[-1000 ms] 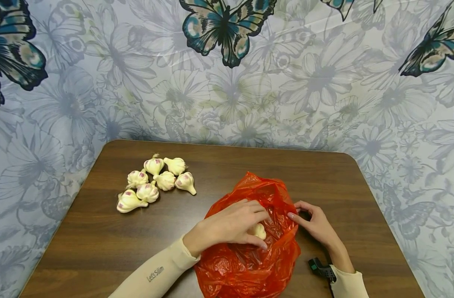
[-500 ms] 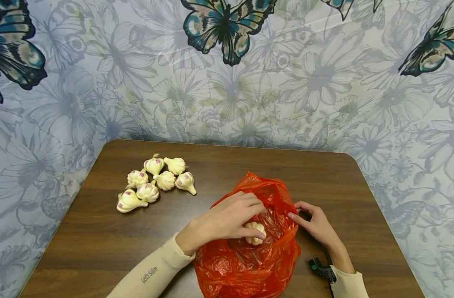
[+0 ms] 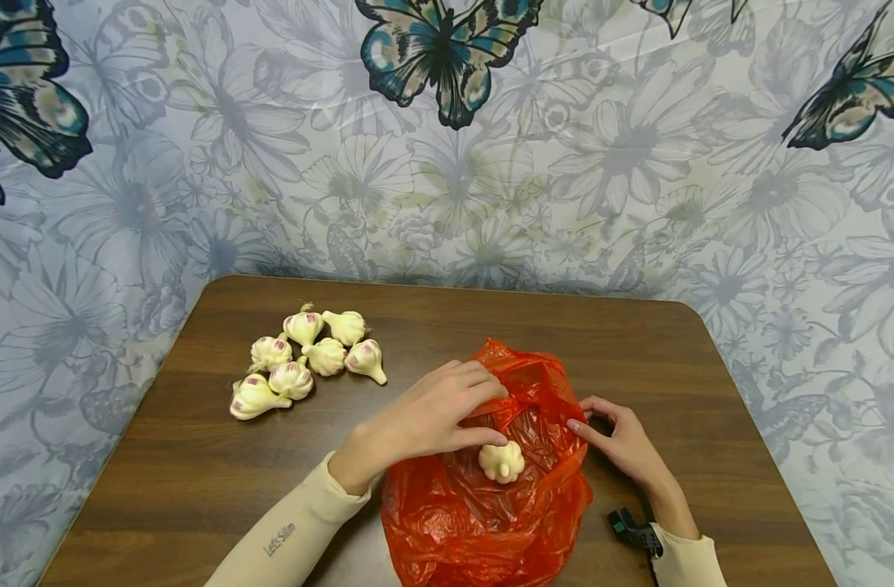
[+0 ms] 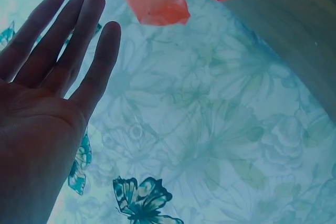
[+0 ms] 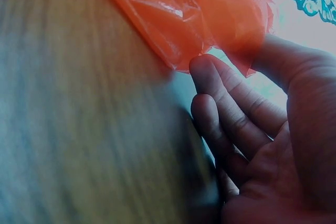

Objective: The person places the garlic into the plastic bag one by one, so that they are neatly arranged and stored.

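- Pale floral backdrop [image 3: 630, 187] is taking up everything behind the bench, and big teal-and-tan butterflies [image 3: 448, 61] are showing up across it.
- Brown wood-grain bench [image 3: 637, 342] is spreading across the lower half, its rounded back corners facing the backdrop.
- Crinkly red bag [image 3: 483, 530] is lying on the bench a bit right of the middle, all creased and shiny.
- Cream sleeves [image 3: 285, 530] are coming in from the bottom on both sides; the left one is showing some dark lettering, "Let's Slim".
- Bunch of seven garlic bulbs [image 3: 325, 356] is sitting on the bench left of the bag, well apart from it. A few are showing purple streaks.
- Left hand [image 3: 435, 408] is hovering over the bag's left side, fingers stretching out pretty straight, a wide gap to the thumb, gripping nothing. Can't tell whether the fingertips are touching plastic.
- Right hand [image 3: 626, 440] is pinching the bag's right edge, thumb and fingers sitting narrow with the red plastic between them.
- Black gadget [image 3: 633, 531] is poking out at the right sleeve's end.
- One lone garlic bulb [image 3: 501, 462] is resting on the red plastic, between the two hands, with the left thumb tip right beside it; can't tell if they're actually touching.
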Available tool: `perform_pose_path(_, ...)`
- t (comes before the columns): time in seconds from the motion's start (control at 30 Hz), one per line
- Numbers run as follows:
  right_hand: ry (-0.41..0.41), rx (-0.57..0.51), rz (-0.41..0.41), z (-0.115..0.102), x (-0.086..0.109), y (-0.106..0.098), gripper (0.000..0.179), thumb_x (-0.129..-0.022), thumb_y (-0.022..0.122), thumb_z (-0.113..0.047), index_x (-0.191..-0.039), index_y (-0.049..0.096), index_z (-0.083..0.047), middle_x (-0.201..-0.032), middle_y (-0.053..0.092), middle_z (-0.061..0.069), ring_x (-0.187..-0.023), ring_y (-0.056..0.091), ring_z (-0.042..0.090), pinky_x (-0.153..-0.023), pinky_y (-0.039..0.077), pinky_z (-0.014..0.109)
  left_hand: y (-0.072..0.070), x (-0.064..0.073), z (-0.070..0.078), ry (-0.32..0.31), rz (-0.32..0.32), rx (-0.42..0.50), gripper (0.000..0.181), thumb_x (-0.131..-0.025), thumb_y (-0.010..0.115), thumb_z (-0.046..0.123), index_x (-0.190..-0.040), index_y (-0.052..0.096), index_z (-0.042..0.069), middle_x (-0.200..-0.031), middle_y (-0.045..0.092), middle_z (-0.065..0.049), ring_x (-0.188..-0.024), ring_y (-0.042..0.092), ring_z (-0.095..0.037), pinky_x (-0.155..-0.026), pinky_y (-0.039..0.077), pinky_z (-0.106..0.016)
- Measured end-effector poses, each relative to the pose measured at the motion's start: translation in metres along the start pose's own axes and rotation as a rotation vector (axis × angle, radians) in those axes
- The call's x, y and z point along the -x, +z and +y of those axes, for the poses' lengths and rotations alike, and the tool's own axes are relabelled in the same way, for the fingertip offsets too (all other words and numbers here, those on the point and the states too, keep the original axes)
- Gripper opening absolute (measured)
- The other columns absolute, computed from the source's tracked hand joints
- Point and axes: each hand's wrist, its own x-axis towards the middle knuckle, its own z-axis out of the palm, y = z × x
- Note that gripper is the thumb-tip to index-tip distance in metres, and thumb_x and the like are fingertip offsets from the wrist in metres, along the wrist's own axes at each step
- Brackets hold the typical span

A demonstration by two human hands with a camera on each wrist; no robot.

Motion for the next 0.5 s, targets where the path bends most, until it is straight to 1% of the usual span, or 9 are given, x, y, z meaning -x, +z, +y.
perform_pose_path(0.17,-0.005,0.01,0.003,0.001,0.0,0.0,0.008,-0.1,0.074,-0.017,-0.108,0.072,-0.02,-0.095,0.072,-0.003,-0.09,0.062,0.013,-0.085,0.048,0.024,-0.004,0.004,-0.005,-0.023,0.009,0.002,0.046,-0.093,0.079,0.048,-0.124,0.071,0.014,-0.122,0.071,0.001,-0.118,0.064,-0.016,-0.106,0.051,-0.037)
perform_pose_path(0.33,0.001,0.008,0.003,0.001,0.0,0.0,0.008,-0.1,0.074,-0.017,-0.108,0.072,-0.02,-0.095,0.073,-0.003,-0.09,0.063,0.013,-0.085,0.049,0.024,-0.011,0.009,-0.012,-0.05,0.037,0.014,0.046,-0.092,0.082,0.045,-0.124,0.072,0.013,-0.12,0.071,0.001,-0.114,0.065,-0.016,-0.103,0.052,-0.036)
perform_pose_path(0.5,0.006,0.011,0.004,0.001,0.001,-0.001,0.008,-0.1,0.074,-0.018,-0.108,0.072,-0.02,-0.096,0.072,-0.002,-0.091,0.061,0.013,-0.086,0.047,0.025,-0.015,0.016,-0.019,-0.064,0.048,0.002,0.046,-0.093,0.079,0.047,-0.122,0.072,0.012,-0.119,0.072,0.0,-0.113,0.066,-0.017,-0.102,0.053,-0.037)
